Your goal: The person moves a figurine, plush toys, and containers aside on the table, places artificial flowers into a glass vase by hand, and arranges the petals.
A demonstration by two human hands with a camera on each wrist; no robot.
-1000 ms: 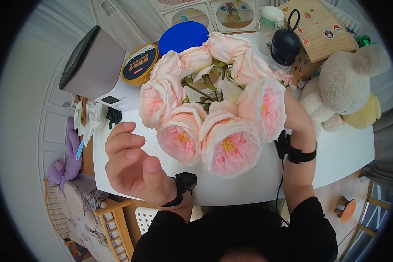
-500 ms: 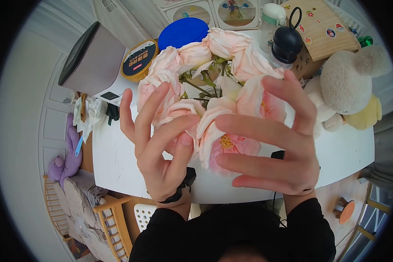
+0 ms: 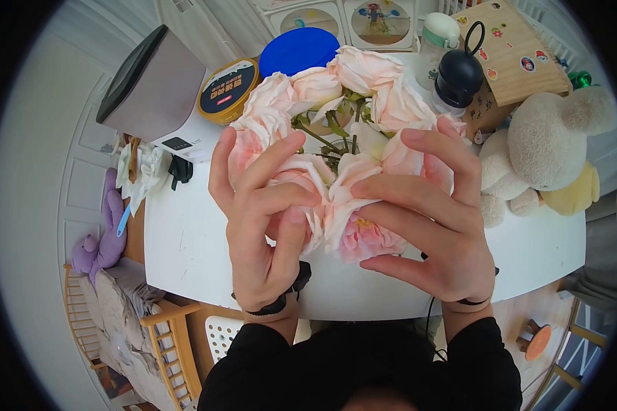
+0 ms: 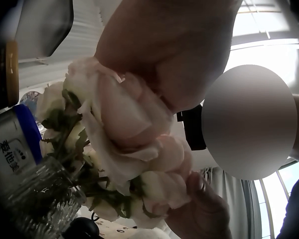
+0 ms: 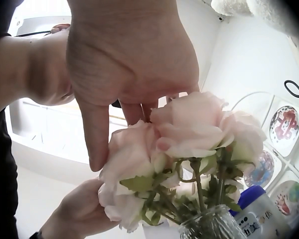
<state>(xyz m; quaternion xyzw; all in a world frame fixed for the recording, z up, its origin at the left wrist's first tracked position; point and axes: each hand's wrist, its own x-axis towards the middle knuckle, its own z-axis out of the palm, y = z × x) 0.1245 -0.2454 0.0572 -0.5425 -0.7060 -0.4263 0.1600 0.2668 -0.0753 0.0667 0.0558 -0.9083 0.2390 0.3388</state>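
Two front roses [image 3: 363, 243] are cupped, one per hand, between thumb and loosely bent fingers of left hand [image 3: 253, 253] and right hand [image 3: 449, 240], above one glass vase [image 5: 209, 226].

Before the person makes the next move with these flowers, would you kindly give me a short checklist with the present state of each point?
1. Both hands at the flowers: ok. The left hand and right hand are at the front pink roses.
2. Stems in the glass vase: ok, they run into its mouth.
3. A hand steadying the vase: not ok, both are up at the blooms.
4. Vase base firmly on the table: cannot tell, it is hidden.
5. Black-capped bottle apart from the hands: ok, it stands behind the roses.
6. Petals undamaged under the fingers: cannot tell.
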